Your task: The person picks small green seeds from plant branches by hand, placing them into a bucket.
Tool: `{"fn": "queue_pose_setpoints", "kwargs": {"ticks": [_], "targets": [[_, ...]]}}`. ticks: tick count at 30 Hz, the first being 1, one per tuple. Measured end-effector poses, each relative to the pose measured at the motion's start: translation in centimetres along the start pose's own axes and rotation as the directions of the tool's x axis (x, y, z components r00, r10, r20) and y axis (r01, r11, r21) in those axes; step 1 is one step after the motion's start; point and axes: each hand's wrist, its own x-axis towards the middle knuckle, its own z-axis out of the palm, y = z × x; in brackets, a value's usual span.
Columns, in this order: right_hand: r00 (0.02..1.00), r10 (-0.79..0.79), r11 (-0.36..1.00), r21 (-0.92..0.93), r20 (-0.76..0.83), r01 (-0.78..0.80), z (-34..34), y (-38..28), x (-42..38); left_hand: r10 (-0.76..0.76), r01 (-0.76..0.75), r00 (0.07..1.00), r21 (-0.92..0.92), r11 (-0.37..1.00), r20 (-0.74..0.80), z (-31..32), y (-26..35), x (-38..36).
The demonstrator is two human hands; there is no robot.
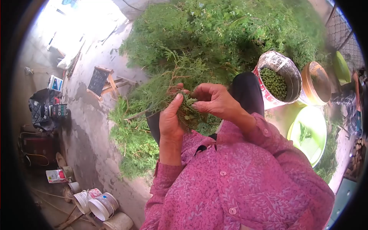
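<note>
The left hand [171, 119] is grasping a sprig [189, 109], and keeping that hold firm near the stem should be steadying it best. The sprig is sitting between the hands, where the right hand [218, 101] is curving its fingers in, though whether they are pinching anything I cannot tell; light, short plucks would probably be sparing the stem. The sprig is looking green, feathery and tangled, while a bucket [293, 82] further right is holding small green berries [273, 83]
</note>
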Motion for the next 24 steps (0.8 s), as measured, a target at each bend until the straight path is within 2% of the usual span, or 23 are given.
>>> {"fn": "queue_pose_setpoints", "kwargs": {"ticks": [2,4,7,10,11,13,17,20,22,24], "targets": [[1.0,0.011,1.0,0.022,0.002,-0.011,0.1,-0.1,-0.1,0.015,-0.014,1.0,0.029,0.999,-0.025,0.3,-0.1,-0.1],[0.997,0.079,0.987,0.139,-0.015,-0.077,0.1,-1.0,-0.3,0.03,-0.027,0.999,0.06,0.998,-0.046,0.6,-0.2,-0.3],[0.99,0.142,0.98,0.141,-0.022,-0.138,-0.1,-1.0,-0.1,0.011,-0.008,1.0,0.096,0.995,-0.029,0.7,0.0,-0.7],[0.986,0.165,0.974,0.161,-0.016,-0.161,0.3,-0.4,-0.3,0.065,-0.058,0.997,0.151,0.987,-0.044,0.2,0.0,-0.4],[0.986,0.165,0.974,0.161,-0.018,-0.161,0.6,-0.2,-0.4,0.083,-0.071,0.994,0.147,0.987,-0.076,0.0,-0.1,-0.3],[0.997,0.071,0.984,0.164,-0.027,-0.065,1.1,0.1,-0.6,0.095,-0.078,0.989,0.145,0.986,-0.109,-0.1,-0.4,-0.3],[0.996,0.067,0.983,0.176,-0.052,-0.057,1.1,0.3,-0.4,0.065,-0.044,0.988,0.146,0.988,-0.143,-2.1,-1.4,0.3],[0.987,0.131,0.977,0.182,-0.092,-0.112,0.6,0.8,-0.2,0.034,-0.009,0.989,0.166,0.986,-0.144,-2.6,-1.7,0.3],[0.986,0.151,0.957,0.263,-0.076,-0.126,0.9,0.8,-0.4,0.015,0.006,0.991,0.16,0.987,-0.13,-2.2,-1.6,0.2],[0.994,0.099,0.956,0.283,-0.056,-0.079,1.0,1.0,-0.4,-0.023,0.037,0.985,0.08,0.996,-0.169,-1.3,-1.3,0.1]]}}
